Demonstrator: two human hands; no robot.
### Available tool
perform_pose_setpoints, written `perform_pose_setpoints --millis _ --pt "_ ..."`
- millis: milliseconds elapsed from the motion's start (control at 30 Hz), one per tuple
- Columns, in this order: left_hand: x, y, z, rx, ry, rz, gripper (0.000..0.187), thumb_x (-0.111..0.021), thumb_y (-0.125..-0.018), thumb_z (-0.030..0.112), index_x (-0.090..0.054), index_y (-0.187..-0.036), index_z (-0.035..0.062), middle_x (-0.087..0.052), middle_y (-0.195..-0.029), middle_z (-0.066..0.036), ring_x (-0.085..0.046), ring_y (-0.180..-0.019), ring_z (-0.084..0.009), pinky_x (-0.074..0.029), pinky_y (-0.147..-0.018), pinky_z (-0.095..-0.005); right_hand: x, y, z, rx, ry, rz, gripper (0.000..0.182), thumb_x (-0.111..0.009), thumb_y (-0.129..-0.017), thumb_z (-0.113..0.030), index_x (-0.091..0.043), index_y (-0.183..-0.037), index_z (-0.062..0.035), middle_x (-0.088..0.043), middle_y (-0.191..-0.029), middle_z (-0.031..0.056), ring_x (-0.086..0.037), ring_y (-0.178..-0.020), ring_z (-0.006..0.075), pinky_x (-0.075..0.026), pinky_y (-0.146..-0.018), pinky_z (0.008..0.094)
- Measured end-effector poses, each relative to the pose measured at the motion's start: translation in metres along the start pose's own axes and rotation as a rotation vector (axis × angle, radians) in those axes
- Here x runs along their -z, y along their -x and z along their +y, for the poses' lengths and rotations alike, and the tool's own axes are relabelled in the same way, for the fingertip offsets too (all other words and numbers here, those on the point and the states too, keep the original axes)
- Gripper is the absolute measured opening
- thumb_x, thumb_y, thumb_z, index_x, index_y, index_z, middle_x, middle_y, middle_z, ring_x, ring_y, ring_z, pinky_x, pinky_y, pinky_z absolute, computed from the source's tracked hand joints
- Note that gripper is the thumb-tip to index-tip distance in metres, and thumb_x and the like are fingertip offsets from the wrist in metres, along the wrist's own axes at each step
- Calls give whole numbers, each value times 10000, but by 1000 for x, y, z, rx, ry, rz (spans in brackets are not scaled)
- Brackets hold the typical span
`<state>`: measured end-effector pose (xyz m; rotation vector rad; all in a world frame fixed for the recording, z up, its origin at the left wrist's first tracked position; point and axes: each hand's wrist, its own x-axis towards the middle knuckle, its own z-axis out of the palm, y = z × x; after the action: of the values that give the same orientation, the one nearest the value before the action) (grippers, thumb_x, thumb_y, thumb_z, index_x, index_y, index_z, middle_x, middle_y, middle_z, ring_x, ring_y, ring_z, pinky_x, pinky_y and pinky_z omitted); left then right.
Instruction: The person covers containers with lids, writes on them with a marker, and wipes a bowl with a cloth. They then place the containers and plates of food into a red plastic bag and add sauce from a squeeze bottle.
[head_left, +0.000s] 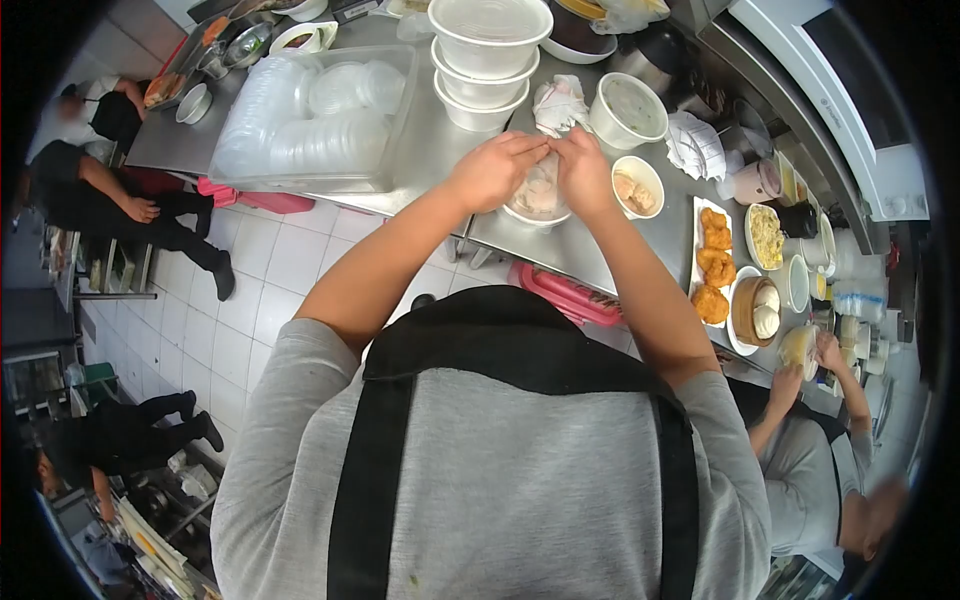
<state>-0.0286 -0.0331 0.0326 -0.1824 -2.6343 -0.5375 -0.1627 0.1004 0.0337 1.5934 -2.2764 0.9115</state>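
Both hands meet over a small bowl [538, 195] near the front edge of the steel bench [420, 150]; our left hand [492, 170] curls its fingers down onto the bowl's rim, and our right hand [582, 172] pinches at the same rim from the other side; what fills the bowl looks pale, and we cannot tell whether a film or lid lies under the fingers; just beyond the hands sits a stack of tubs [485, 60], with a tray of lids [315, 115] to its left; bare steel shows only between that tray and the bowl; to the right a soup tub [628, 110] and a small cup [638, 187] crowd close, then plates of fried pieces [713, 265]; a co-worker's hand [830, 352] works at the far right.
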Motion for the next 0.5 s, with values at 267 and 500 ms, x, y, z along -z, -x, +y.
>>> perform_pose_setpoints --millis 267,500 --pt "2 3 8 30 -36 -200 1021 -634 -695 605 -204 -1411 17 -202 -1464 -171 -199 -1348 -343 -194 -1091 -423 -4 1 3 14 7 70 226 -525 -754 -19 -674 -916 -68 -555 -860 92 -536 -879 284 -469 -759 377" --pt "8 -3 24 164 -15 -271 1106 -690 -619 608 -193 -1414 20 -208 -1456 -179 -187 -1353 -335 -188 -1095 -414 -3 3 -1 -38 15 19 246 -512 -771 -23 -673 -948 -80 -565 -893 104 -537 -901 291 -472 -764 357"
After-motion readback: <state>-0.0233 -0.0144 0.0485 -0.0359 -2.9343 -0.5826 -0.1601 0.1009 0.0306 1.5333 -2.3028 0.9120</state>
